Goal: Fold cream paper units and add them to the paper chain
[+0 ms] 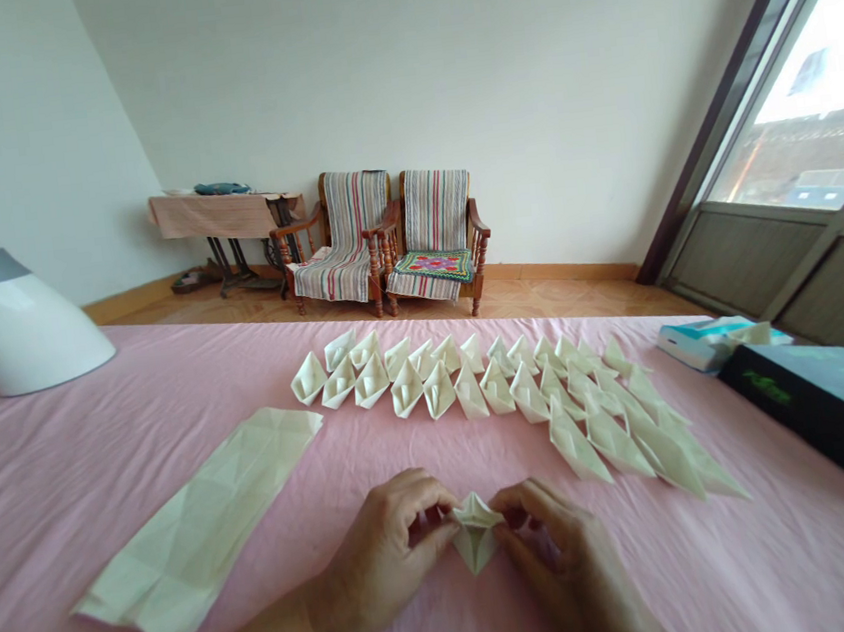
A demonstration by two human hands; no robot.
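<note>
Left hand (389,541) and right hand (568,552) lay nearest, at six o'clock, their fingers pinched on opposite sides of a small folded paper (478,543). Around that piece, boat-shaped papers (575,446) lined up from eleven o'clock to nearly three, crowding the way forward. Creased paper (210,524) lay flat at nine, a white appliance (39,331) stood at ten, a blue-and-white pack (685,344) at two, a black box (832,414) near three. Wrinkled pink cloth (377,461) covered the surface. Beyond, a draped table (220,217) stood at eleven, striped-covered chairs (358,227) near eleven-thirty, before a pale wall (519,95); a glazed door (725,259) slanted between one and two.
</note>
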